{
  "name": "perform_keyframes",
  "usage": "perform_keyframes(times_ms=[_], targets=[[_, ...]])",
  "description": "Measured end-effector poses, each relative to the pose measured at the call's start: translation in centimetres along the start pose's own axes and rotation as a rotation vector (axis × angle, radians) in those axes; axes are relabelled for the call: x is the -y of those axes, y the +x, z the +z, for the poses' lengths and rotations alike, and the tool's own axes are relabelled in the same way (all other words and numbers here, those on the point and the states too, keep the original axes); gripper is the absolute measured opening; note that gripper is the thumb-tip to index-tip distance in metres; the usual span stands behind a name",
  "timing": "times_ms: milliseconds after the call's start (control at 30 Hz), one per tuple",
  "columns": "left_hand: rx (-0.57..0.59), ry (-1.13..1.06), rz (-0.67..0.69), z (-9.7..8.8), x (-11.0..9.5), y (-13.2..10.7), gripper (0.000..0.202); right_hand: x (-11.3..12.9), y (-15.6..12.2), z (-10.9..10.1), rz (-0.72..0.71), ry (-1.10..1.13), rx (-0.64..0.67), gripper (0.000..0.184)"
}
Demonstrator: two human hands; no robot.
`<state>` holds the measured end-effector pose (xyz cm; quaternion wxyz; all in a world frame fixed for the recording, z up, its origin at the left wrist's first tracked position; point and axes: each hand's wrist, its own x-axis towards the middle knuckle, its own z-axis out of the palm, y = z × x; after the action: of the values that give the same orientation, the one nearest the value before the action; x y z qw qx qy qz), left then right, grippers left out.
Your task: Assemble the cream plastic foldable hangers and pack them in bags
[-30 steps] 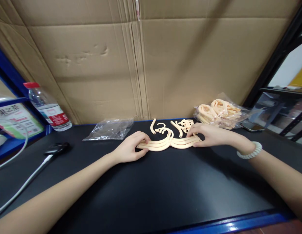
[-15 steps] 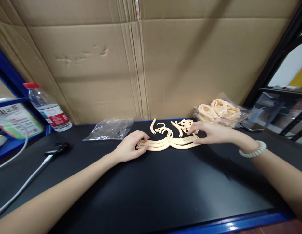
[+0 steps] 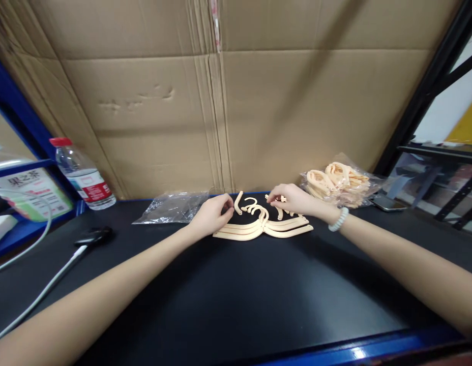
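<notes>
Left hand (image 3: 211,217), right hand (image 3: 297,200) half-curled; can't tell if gripping. Right partly blocks curved piece (image 3: 279,214). Bag (image 3: 165,207) beside left, bottle (image 3: 89,185) beyond.

On the table (image 3: 236,295) I see hangers (image 3: 241,234), with a bottle (image 3: 93,188) far left, a full bag (image 3: 337,180) right, and cardboard (image 3: 259,127) behind them.

Well left of the left grip (image 3: 220,211), a red-capped bottle (image 3: 87,182) stands on the black counter (image 3: 259,300) near a printed poster (image 3: 37,190), while a black device (image 3: 93,236) with a white cable (image 3: 45,290) lies on that same side. Well right of the right grip (image 3: 271,199), a phone (image 3: 388,203) lies flat near a dark metal rack (image 3: 430,91), and creased cardboard (image 3: 144,117) rises behind both.
</notes>
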<state>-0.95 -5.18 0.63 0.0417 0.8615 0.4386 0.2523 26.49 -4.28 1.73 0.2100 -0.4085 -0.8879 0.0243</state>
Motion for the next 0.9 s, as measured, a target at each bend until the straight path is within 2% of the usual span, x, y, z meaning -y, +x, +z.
perform_keyframes(times_ms=[167, 233, 400, 467, 633, 767, 833, 900], targets=[[0.074, 0.098, -0.194, 1.1, 1.3, 4.9, 0.007, -1.5, 5.3, 1.5, -0.066, -0.037, 0.111, 0.025], [0.124, 0.131, -0.271, 1.6, 1.8, 6.3, 0.014, -1.8, 6.7, 2.1, -0.09, -0.042, 0.152, 0.027], [0.244, 0.183, -0.351, 2.7, 2.1, 7.9, 0.025, -1.6, 8.0, 3.4, -0.123, -0.022, 0.184, 0.016], [0.263, 0.188, -0.36, 2.9, 2.1, 8.0, 0.025, -1.4, 7.8, 3.9, -0.109, -0.008, 0.145, 0.011], [0.245, 0.151, -0.388, 2.3, 2.0, 8.1, 0.026, -1.2, 6.7, 4.4, -0.044, 0.055, -0.026, 0.013], [0.14, 0.053, -0.398, 0.6, 1.6, 7.2, 0.019, -1.1, 5.2, 2.9, 0.067, 0.145, -0.228, 0.015], [0.058, -0.028, -0.394, -0.3, 1.0, 6.1, 0.014, -0.7, 3.9, 1.7, 0.135, 0.205, -0.312, 0.022], [-0.002, -0.134, -0.372, -1.1, 0.1, 4.6, 0.018, 0.2, 2.1, 0.6, 0.194, 0.297, -0.363, 0.029]])
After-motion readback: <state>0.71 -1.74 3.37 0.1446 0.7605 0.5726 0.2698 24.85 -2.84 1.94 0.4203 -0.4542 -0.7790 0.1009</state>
